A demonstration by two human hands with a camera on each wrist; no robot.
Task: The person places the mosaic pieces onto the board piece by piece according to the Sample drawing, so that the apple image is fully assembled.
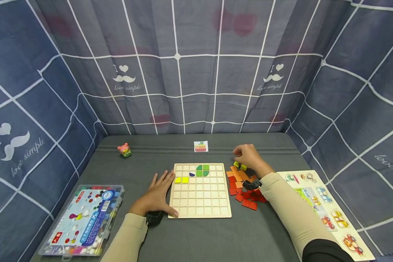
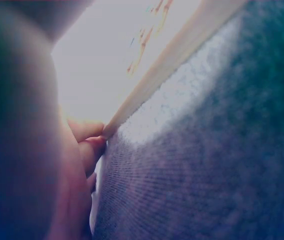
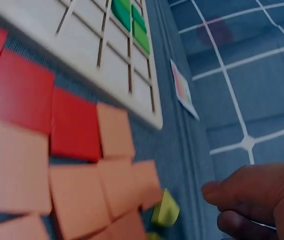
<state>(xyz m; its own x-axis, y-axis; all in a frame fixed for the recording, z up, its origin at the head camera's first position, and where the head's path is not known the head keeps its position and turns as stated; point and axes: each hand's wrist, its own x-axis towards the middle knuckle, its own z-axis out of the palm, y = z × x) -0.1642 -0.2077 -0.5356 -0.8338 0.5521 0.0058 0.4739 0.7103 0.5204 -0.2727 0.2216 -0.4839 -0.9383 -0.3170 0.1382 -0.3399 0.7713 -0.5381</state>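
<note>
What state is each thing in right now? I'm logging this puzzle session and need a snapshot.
wooden grid board: flat on the table, mostly unfilled; green, yellow and one dark blue tile set in its top rows.
left hand: open, flat against the board's left edge.
right hand: fingers curled over the yellow tiles; grip unclear.
orange and red tiles: loose pile right of the board.
bead box: closed.
pattern card: lying flat behind the board.

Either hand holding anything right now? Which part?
Nothing held. Left hand lies flat, fingers against the board at its left edge. Right hand hovers with curled fingers over the yellow tiles, not gripping.
</note>
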